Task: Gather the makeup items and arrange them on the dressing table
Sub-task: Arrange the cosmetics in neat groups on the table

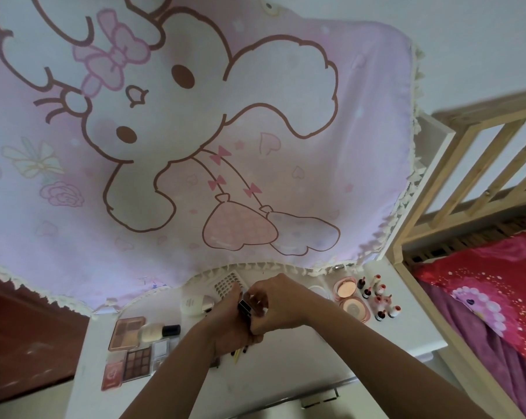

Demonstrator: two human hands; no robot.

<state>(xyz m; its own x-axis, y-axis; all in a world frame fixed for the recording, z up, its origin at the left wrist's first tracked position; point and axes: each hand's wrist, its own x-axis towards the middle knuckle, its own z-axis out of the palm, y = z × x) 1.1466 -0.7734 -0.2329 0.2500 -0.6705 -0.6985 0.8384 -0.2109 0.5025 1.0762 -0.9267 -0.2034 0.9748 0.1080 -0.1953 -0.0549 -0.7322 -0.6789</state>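
Both hands meet above the middle of the white dressing table (286, 376). My left hand (230, 325) grips a bundle of slim makeup sticks (245, 309), dark and metallic at the top, with thin pencil ends poking out below the fist. My right hand (274, 300) is closed around the top of the same bundle. At the left lie eyeshadow palettes (138, 362) and a foundation bottle (160, 330). A pink compact (351, 297) and several small red-capped bottles (379, 297) stand at the right.
A pink cartoon-rabbit cloth (195, 131) with a tasselled fringe hangs over the back of the table. A white jar (192, 303) and a lash tray (225, 285) sit behind the hands. A wooden bed frame (455, 182) with red bedding (482, 285) stands close on the right.
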